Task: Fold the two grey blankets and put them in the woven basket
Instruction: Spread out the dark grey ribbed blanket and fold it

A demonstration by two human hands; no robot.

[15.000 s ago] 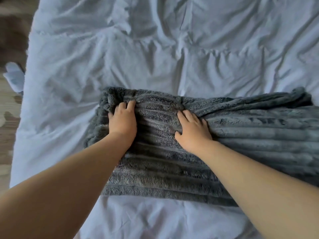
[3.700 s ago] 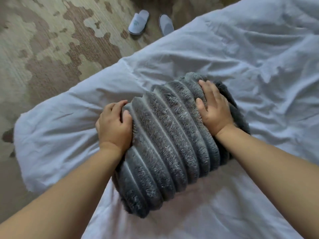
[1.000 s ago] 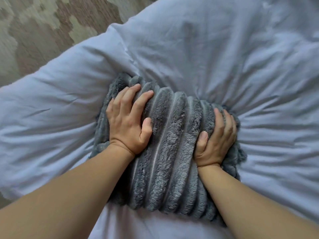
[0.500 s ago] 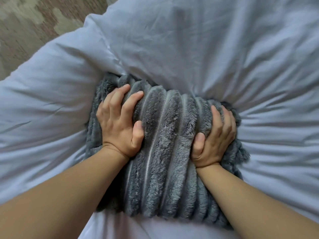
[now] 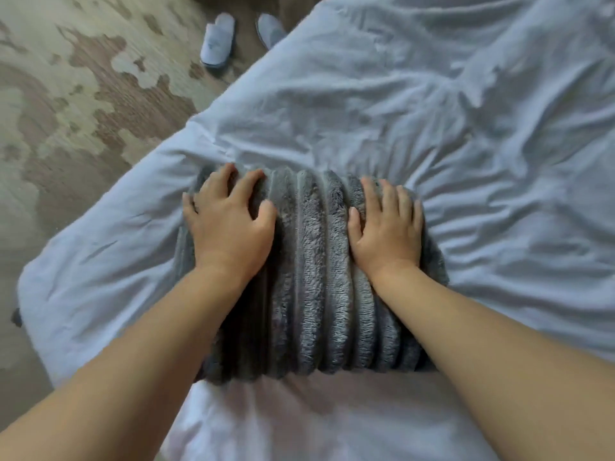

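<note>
From the head camera, looking down. Thick grey fluffy blanket with fat ribs (image 5: 309, 277), folded into a chunky bundle, lying on the crumpled white bed cover (image 5: 466, 128), near the bed's left edge. Left hand (image 5: 229, 227) on the bundle's top left part, fingers spread, pressing down; grip released, nothing pinched. Right hand (image 5: 386, 234) flat on the top right part, fingers straight and close together, pressing too; grip released as well. Off to the left, patchy brown and beige carpet (image 5: 83, 94). Far up on it, two white slippers (image 5: 218, 39), side by side, one partly hidden behind the bed.
</note>
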